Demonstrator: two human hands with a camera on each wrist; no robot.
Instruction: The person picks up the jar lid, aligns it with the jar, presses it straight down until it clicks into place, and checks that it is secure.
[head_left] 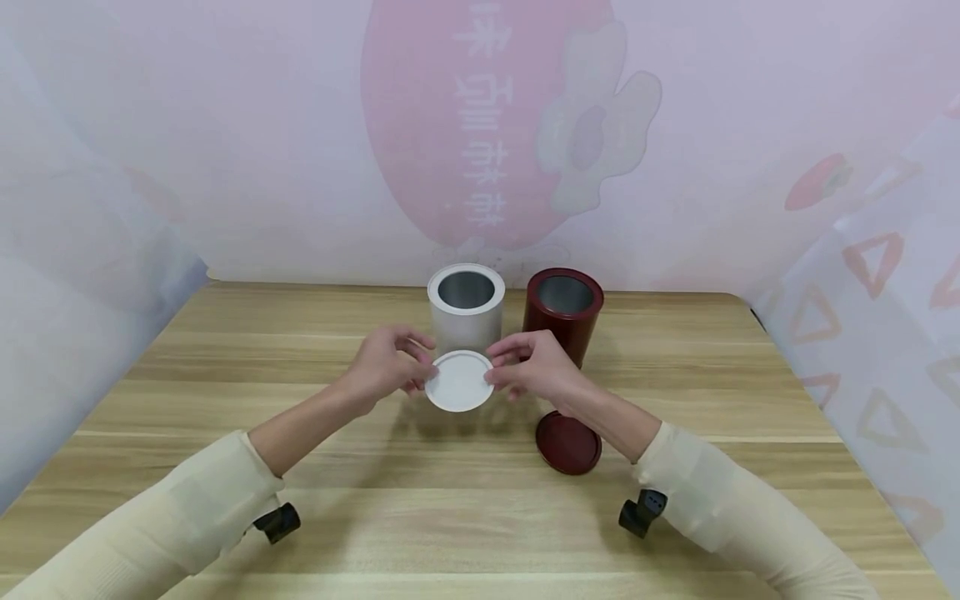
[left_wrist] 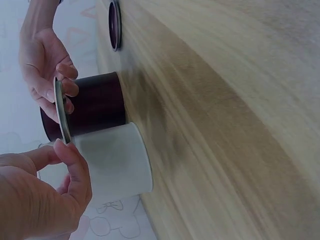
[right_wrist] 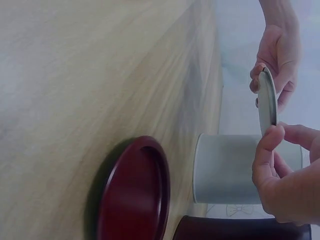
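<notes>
Above the table (head_left: 225,467), both hands (head_left: 459,367) pinch the white lid (head_left: 459,381).

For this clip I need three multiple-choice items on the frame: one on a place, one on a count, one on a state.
1. Where does the dark red round lid lie?
A. on the wooden table, in front of the dark red cylindrical tin
B. on top of the white tin
C. in the left hand

2. How many open tins stand on the wooden table?
A. one
B. two
C. three

3. How is the white round lid held?
A. flat on the table, untouched
B. pressed onto the red tin
C. pinched at its rim by both hands, above the table

Answers:
1 A: it lies flat on the table before the dark red cylindrical tin.
2 B: the white cylindrical tin and the red one both stand lidless.
3 C: the left hand and right hand each grip an edge in front of the white tin.
</notes>
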